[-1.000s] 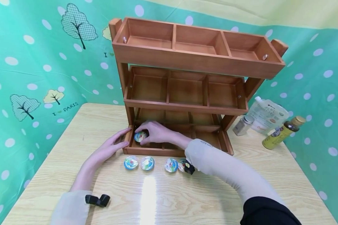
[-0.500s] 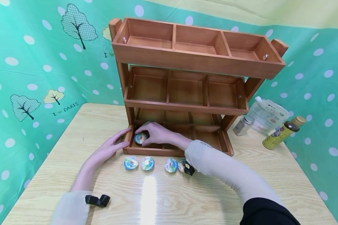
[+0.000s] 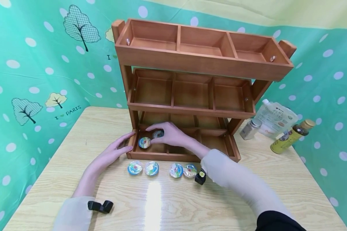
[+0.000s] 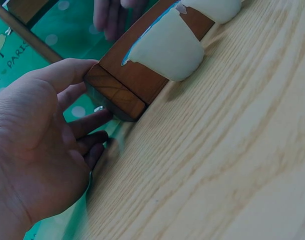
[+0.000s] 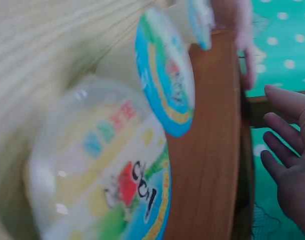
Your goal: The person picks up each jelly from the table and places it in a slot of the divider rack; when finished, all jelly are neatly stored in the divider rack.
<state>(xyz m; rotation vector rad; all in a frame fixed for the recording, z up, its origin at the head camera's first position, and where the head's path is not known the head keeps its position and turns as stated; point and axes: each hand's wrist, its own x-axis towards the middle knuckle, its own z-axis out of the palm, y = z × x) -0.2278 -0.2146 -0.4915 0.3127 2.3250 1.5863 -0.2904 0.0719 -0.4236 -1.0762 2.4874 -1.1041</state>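
In the head view, my right hand [image 3: 172, 134] is over the bottom tier of a brown wooden rack [image 3: 173, 156], thumb and fingers spread. Between them, apparently untouched, a jelly cup [image 3: 158, 134] with a printed lid sits in the left compartment. Another jelly cup [image 3: 144, 142] lies just left of the thumb. The right wrist view shows the right hand's [image 5: 297, 145] fingers extended, holding nothing visible. My left hand [image 3: 114, 152] touches the left end of the tier with its fingertips; the left wrist view shows that tray corner [image 4: 115, 95] by its fingers.
Several jelly cups stand in a row before the rack, among them a left one [image 3: 134, 167] and a right one [image 3: 190, 170]. At the right are a glass shaker [image 3: 250, 129], a spouted pouch [image 3: 274, 118] and a yellow bottle [image 3: 289, 138]. Two upper tiers overhang the bottom one.
My right hand has let go of the jelly cup at the left and moved right, showing a second cup behind it. My left hand has stayed in place.
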